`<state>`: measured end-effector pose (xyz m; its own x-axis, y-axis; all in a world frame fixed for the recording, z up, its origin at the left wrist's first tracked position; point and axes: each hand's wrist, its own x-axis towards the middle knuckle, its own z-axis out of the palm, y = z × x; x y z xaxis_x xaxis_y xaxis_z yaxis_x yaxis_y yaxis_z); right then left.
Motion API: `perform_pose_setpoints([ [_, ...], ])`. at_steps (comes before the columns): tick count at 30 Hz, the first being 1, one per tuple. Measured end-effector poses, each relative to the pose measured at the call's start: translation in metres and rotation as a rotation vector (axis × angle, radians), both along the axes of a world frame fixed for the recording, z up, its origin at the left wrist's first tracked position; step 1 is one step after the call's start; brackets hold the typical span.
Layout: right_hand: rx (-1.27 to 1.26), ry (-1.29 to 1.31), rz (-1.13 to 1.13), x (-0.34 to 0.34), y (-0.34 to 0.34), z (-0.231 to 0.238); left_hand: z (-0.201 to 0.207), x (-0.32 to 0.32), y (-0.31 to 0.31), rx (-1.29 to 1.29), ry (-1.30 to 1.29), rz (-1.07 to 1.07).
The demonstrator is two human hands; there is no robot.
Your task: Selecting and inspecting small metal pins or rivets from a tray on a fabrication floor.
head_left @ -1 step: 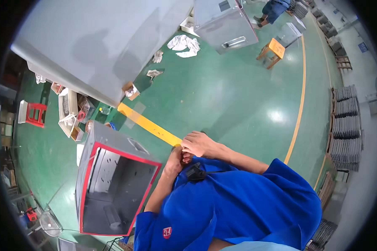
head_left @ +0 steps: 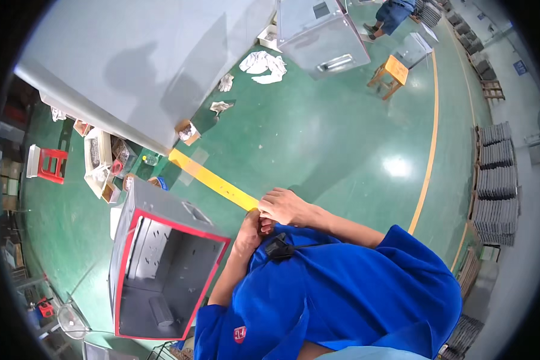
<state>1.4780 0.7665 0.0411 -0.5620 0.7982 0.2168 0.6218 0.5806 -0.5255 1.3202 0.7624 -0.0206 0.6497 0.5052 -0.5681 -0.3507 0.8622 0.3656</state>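
Note:
My left hand (head_left: pixel 250 230) and my right hand (head_left: pixel 284 207) are together in front of my waist. The right one lies over the left, its fingers curled, and the left fingers are bent beneath it. Whatever they pinch between them, if anything, is hidden. Just below hangs a small black device (head_left: pixel 279 247) with a cord, against my blue shirt (head_left: pixel 342 282). To the left of my left forearm stands a grey metal cabinet (head_left: pixel 162 207) with a red-edged opening; its dark inside shows.
A yellow floor stripe (head_left: pixel 213 182) runs up to a large pale grey panel (head_left: pixel 126 66). Bins (head_left: pixel 96 153) and a red stool (head_left: pixel 54 166) are at left. Farther off are another cabinet (head_left: pixel 321 39), a wooden stool (head_left: pixel 390 73) and a person (head_left: pixel 393 15). Stacked grey sheets (head_left: pixel 494 183) line the right.

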Motion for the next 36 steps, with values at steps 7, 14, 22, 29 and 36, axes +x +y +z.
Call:
perform_pose_setpoints([
  [7, 0.06, 0.004, 0.111, 0.039, 0.04, -0.006, 0.0, 0.036, 0.026, 0.09, 0.025, 0.059],
  [14, 0.062, 0.034, 0.13, 0.085, 0.069, -0.021, 0.001, 0.083, 0.051, 0.173, 0.089, 0.048],
  [22, 0.005, -0.016, 0.167, 0.121, 0.084, -0.033, -0.013, 0.119, 0.06, 0.232, 0.129, 0.056],
  [29, 0.023, 0.055, 0.19, 0.128, 0.085, -0.052, -0.046, 0.117, 0.062, 0.081, 0.08, 0.097],
  [36, 0.038, 0.03, 0.125, 0.145, 0.067, -0.039, -0.019, 0.135, 0.054, 0.283, 0.26, -0.044],
])
